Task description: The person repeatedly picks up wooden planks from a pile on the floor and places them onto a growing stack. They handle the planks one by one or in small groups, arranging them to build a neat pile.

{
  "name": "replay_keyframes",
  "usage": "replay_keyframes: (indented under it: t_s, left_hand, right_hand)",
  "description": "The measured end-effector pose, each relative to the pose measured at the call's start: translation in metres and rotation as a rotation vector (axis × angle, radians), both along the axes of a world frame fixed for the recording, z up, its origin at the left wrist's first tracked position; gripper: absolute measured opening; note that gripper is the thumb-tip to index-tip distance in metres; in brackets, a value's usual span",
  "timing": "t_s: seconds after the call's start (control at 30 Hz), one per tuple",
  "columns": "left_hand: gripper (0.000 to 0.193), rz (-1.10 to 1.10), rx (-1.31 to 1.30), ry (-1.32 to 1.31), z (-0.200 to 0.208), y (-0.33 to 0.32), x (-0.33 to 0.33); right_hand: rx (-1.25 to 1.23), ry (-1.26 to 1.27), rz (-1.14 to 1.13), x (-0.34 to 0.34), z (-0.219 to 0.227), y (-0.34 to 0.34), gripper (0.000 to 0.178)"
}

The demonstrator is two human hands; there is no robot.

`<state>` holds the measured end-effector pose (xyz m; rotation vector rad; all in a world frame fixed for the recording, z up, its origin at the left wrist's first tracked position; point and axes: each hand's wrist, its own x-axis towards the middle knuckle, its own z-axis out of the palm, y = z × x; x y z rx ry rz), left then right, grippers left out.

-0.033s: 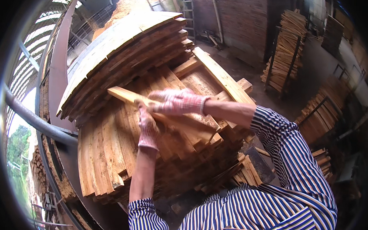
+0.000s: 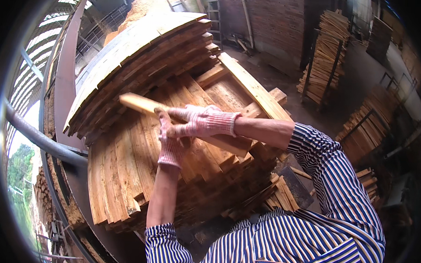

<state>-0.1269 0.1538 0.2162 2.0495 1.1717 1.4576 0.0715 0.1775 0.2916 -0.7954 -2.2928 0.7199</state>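
A short wooden board (image 2: 136,102) is held at a slant above a stack of similar boards. My left hand (image 2: 169,141), in a pinkish knitted glove, grips it near the middle from the near side. My right hand (image 2: 205,121), gloved alike, lies across the board just to the right, its fingers closed round it and pointing left. The two hands touch or overlap, and part of the board is hidden beneath them. Under them runs a layer of boards (image 2: 118,174) laid side by side, their near ends uneven.
Behind rises a higher stack of boards (image 2: 144,34) with a pale top. A long plank (image 2: 256,86) lies along the right side. A metal pipe (image 2: 48,142) and dark rail flank the left. Racks of wood strips (image 2: 325,59) stand right, before a brick wall (image 2: 274,27).
The board has turned slightly in my hands, and its left end has shifted a little left and up. My right hand has settled lower on it.
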Motion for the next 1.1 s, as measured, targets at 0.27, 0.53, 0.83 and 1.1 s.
replay_keyframes:
  t_s: [0.27, 0.53, 0.83, 1.1]
  left_hand:
    - [0.070, 0.345, -0.340, 1.168, 0.014, -0.020, 0.058]
    - [0.073, 0.295, -0.411, 1.101, 0.021, -0.012, 0.083]
    - [0.091, 0.010, -0.224, 1.013, 0.041, -0.130, 0.083]
    - [0.076, 0.084, -0.047, 1.013, 0.027, -0.140, 0.055]
  right_hand:
    - [-0.166, -0.245, -0.364, 0.057, -0.018, 0.025, 0.066]
    - [-0.078, -0.404, -0.317, 0.042, -0.066, 0.089, 0.045]
    - [-0.095, -0.586, -0.844, 0.158, -0.050, 0.093, 0.048]
    - [0.256, -0.421, -0.477, 0.088, 0.038, -0.002, 0.066]
